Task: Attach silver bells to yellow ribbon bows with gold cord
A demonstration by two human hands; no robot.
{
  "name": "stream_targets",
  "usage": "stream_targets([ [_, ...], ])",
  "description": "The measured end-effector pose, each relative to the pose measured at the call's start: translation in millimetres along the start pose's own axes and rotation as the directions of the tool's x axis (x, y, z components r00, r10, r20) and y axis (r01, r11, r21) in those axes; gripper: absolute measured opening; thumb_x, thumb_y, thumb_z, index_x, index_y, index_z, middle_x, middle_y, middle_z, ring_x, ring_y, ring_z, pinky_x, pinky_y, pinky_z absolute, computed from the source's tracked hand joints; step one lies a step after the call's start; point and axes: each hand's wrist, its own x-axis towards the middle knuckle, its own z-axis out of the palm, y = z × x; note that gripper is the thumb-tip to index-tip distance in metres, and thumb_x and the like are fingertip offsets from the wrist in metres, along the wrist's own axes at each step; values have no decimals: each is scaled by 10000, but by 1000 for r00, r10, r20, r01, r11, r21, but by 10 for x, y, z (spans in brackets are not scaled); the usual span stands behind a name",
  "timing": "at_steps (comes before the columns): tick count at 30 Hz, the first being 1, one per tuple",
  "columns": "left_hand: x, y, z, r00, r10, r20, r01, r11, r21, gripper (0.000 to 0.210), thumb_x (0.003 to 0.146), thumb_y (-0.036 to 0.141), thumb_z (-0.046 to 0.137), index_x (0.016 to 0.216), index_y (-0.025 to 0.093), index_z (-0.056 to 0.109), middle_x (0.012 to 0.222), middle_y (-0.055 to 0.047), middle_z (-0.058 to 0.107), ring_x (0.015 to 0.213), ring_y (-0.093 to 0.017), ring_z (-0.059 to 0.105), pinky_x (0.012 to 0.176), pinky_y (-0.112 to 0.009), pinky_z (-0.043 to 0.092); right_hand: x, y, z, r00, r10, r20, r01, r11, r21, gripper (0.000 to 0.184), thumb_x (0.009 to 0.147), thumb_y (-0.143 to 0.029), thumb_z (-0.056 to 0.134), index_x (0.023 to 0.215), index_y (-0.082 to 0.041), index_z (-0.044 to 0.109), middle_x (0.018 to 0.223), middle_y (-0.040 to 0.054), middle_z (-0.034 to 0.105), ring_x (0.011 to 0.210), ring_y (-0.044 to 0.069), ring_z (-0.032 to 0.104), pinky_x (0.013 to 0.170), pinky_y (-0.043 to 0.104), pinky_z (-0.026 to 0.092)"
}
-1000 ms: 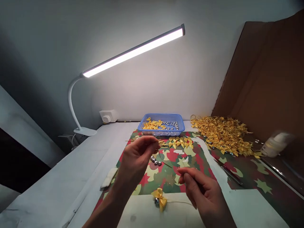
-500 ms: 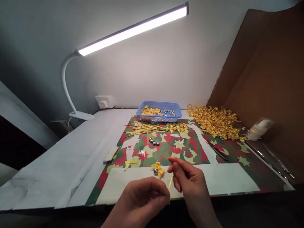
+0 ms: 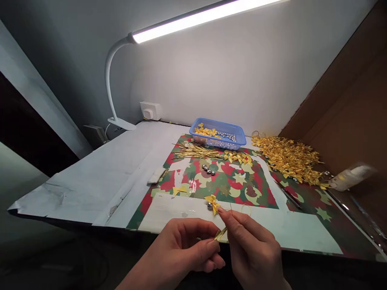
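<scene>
Thumb and fingertips of my left hand (image 3: 193, 243) pinch the end of a thin gold cord (image 3: 221, 233). The cord's other side runs into the closed fingers of my right hand (image 3: 252, 245). A thin gold loop (image 3: 246, 209) sticks up behind the right hand's knuckles. Just beyond my right fingertips lies a yellow ribbon bow (image 3: 211, 199) with a silver bell (image 3: 209, 206) at its left side. My right fingertips overlap the bow's lower tail in view; whether they touch it I cannot tell.
A blue basket (image 3: 217, 141) holds bows and silver bells. Before it lie gold cords (image 3: 196, 151), more bows (image 3: 238, 157) and several loose bells (image 3: 208, 170). Finished-looking gold pieces (image 3: 290, 159) are heaped right, near tweezers (image 3: 288, 194) and a bottle (image 3: 352, 177). A lamp (image 3: 110, 80) stands left.
The camera view has shifted, so the table things appear further right. My hands have come together at the gold cord, whose folded strands now show between them. The right fingers now point toward the left hand.
</scene>
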Motion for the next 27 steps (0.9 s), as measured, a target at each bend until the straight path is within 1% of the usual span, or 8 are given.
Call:
stream_targets([
  [3, 14, -17, -36, 1000, -5, 16, 5, 1000, 16, 325, 645, 379, 890, 856, 158, 779, 627, -26, 769, 612, -123, 689, 628, -192, 523, 1, 3, 6, 1000, -26, -2, 26, 999, -32, 661, 866, 45, 534, 1431, -297, 511, 1046, 77, 742, 937, 167, 726, 781, 247, 606],
  [7, 54, -31, -52, 998, -32, 58, 32, 999, 4, 337, 592, 382, 913, 805, 153, 787, 594, -2, 741, 597, -118, 690, 587, -176, 518, -6, 25, -1, 997, -71, 15, 71, 996, -60, 657, 870, 28, 548, 1448, -278, 488, 1018, 101, 750, 891, 195, 740, 734, 275, 622],
  [9, 52, -15, -37, 997, -39, 73, 39, 999, 12, 318, 598, 378, 908, 781, 145, 792, 600, -9, 744, 583, -105, 679, 581, -162, 510, -8, 36, -4, 996, -85, 22, 86, 994, -67, 659, 874, 24, 549, 1455, -277, 475, 1000, 103, 756, 883, 203, 745, 735, 288, 630],
  [11, 36, 14, -14, 997, -39, 67, 38, 999, 5, 287, 614, 365, 901, 767, 149, 791, 603, -12, 749, 571, -92, 669, 583, -155, 506, -9, 44, -7, 996, -92, 22, 93, 993, -66, 657, 881, 25, 539, 1457, -282, 470, 986, 97, 761, 893, 206, 746, 755, 300, 634],
  [15, 15, 56, 17, 999, -46, 28, 47, 998, -29, 276, 577, 350, 921, 714, 154, 782, 551, 19, 714, 557, -96, 668, 574, -163, 517, -18, 58, -13, 997, -78, 27, 79, 996, -44, 672, 859, 56, 544, 1441, -278, 501, 1006, 97, 761, 914, 205, 744, 780, 303, 635],
  [17, 18, 59, 22, 998, -47, 35, 48, 999, -17, 278, 577, 352, 920, 698, 144, 783, 552, 19, 707, 564, -99, 674, 573, -163, 518, -30, 68, -13, 997, -74, 35, 75, 997, -31, 672, 852, 64, 549, 1435, -268, 512, 1022, 99, 759, 926, 206, 741, 787, 308, 633],
  [24, 47, 31, 3, 995, -75, 72, 75, 997, -4, 273, 613, 335, 913, 723, 131, 769, 562, 15, 713, 588, -96, 680, 576, -154, 501, -51, 83, 28, 992, -124, -1, 123, 991, -44, 470, 901, 0, 571, 1336, -172, 616, 998, 118, 755, 877, 200, 732, 725, 291, 626],
  [27, 74, 11, -20, 993, -59, 99, 57, 998, 22, 262, 659, 331, 891, 700, 121, 739, 564, 7, 716, 578, -94, 677, 561, -151, 491, -22, 75, 18, 995, -101, 24, 100, 995, 24, 491, 892, 28, 554, 1335, -175, 609, 1019, 111, 743, 906, 183, 722, 760, 266, 614],
])
